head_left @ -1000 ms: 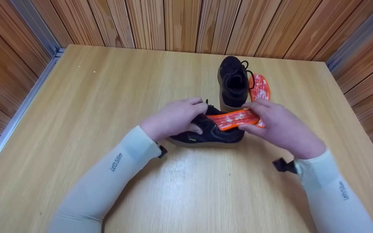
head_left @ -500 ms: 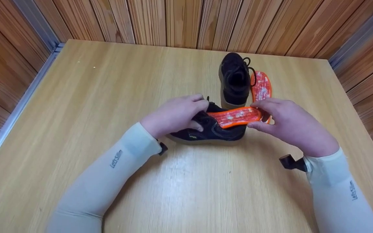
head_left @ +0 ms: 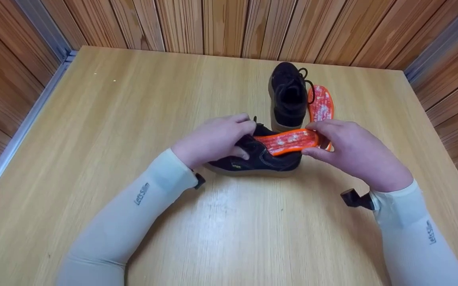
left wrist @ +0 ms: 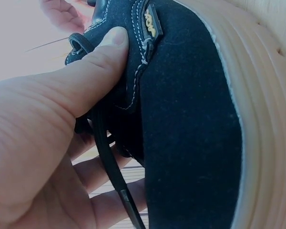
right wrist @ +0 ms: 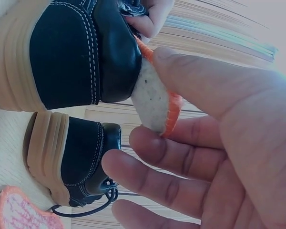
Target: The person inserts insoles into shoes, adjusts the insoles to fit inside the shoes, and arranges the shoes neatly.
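Note:
A black lace-up shoe [head_left: 249,166] with a tan sole lies in front of me, its toe to the left. My left hand [head_left: 213,140] grips it over the laces, the thumb [left wrist: 107,50] against its near side. A red-and-white insole [head_left: 286,142] with an orange edge runs into the shoe's opening; its front part is hidden inside. My right hand [head_left: 354,153] pinches the insole's heel end, which sticks out past the shoe's heel. From the right wrist view, the insole's pale underside [right wrist: 152,100] shows between thumb and index finger.
Behind the held shoe stands a second black shoe [head_left: 286,77], toe toward the back wall. Another red insole [head_left: 321,104] lies to its right, partly behind my right hand. Wood-panelled walls [head_left: 221,28] border the wooden table [head_left: 141,99] at the back and sides.
My right hand has shifted a little right, its hold now nearer the insole's heel tip. The insole sits about the same, perhaps slightly deeper. My left hand keeps its grip on the shoe.

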{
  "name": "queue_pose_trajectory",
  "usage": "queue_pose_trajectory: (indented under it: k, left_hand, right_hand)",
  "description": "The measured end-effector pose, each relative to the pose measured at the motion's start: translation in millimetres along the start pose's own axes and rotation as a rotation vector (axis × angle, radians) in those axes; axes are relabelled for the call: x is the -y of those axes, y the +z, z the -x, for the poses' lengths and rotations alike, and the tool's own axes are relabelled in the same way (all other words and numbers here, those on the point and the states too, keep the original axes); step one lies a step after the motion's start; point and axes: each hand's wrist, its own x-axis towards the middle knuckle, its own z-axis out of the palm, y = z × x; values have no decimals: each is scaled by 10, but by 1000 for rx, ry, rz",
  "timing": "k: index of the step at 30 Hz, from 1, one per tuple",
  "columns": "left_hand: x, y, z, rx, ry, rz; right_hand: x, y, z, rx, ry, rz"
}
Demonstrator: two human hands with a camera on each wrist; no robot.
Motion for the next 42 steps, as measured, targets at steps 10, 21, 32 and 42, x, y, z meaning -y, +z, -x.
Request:
queue_pose_trajectory:
  k: [10,21,32,42]
  left_hand:
    - [-1,1,0,6,-2,-8]
    - [-5,-8,10,-2,9,-19]
    - [-5,-7,11,4,-6,-5]
    - [-1,3,0,14,-13,-4]
  right_hand:
    - [11,31,-8,-10,-25,-3]
    - [32,76,-29,-24,-36,-10]
    - [88,113,-64,18,6,-2]
    - [143,172,-92,12,20,17]
